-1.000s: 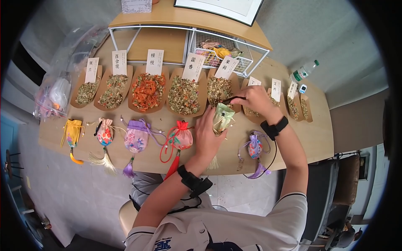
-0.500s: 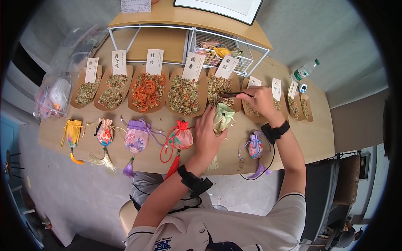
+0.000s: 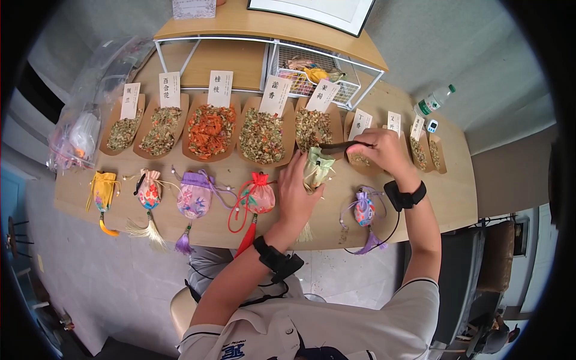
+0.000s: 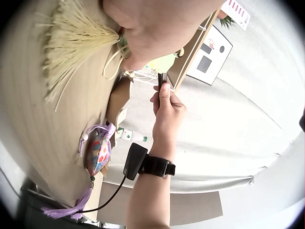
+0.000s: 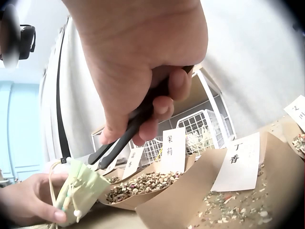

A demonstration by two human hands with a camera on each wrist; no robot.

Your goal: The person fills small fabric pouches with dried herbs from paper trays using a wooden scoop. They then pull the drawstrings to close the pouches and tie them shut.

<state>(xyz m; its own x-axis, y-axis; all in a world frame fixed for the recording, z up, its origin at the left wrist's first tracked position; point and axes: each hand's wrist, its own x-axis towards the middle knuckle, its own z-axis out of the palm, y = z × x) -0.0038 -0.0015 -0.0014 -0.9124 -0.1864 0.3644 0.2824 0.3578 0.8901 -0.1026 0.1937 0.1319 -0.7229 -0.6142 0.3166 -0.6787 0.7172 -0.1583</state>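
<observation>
My left hand (image 3: 297,192) grips a pale green drawstring pouch (image 3: 318,167) upright near the table's front, its mouth facing up and a cream tassel (image 4: 78,40) hanging from it. My right hand (image 3: 389,153) holds dark tongs (image 3: 343,147), their two arms visible in the right wrist view. The tongs' tips are right at the mouth of the pouch; what they pinch is hidden. Just behind the pouch lies a brown paper tray of dried herbs (image 3: 313,127) with a paper label (image 5: 173,150). The sparsely filled tray (image 5: 190,205) is beneath my right hand.
More labelled trays, one with orange pieces (image 3: 211,132), line the table's back. Along the front lie several tasselled pouches, including a red one (image 3: 260,195) and a small purple one (image 3: 363,210). A shelf (image 3: 207,29) with a wire basket, and a bottle (image 3: 435,101), stand behind.
The tongs were at the pouch, then over the herb tray behind it half a second ago, and are now back at the pouch's mouth. My left hand keeps its hold on the pouch.
</observation>
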